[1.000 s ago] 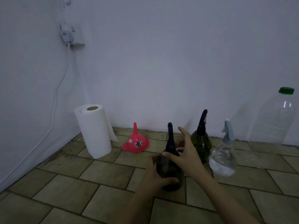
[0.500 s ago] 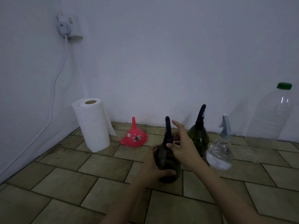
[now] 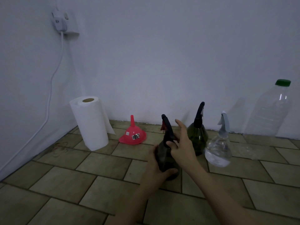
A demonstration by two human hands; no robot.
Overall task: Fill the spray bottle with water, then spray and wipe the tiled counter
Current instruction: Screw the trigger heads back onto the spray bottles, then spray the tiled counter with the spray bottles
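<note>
A dark spray bottle (image 3: 164, 158) with a black trigger head stands on the tiled counter (image 3: 100, 171). My left hand (image 3: 155, 169) grips its round body from the left. My right hand (image 3: 181, 143) pinches the neck below the trigger head with thumb and fingers, the index finger pointing up. A large clear water bottle (image 3: 271, 111) with a green cap stands at the far right against the wall. A red funnel (image 3: 133, 135) lies upside down near the wall. A paper towel roll (image 3: 90, 122) stands at the left.
A green spray bottle (image 3: 197, 135) and a clear spray bottle (image 3: 218, 148) with a pale head stand just right of my hands. A white cable (image 3: 50, 88) runs down the left wall from a plug (image 3: 59, 21).
My right hand has closed in from beside the trigger head onto the neck of the dark bottle. The trigger head now leans left. The left hand keeps its hold.
</note>
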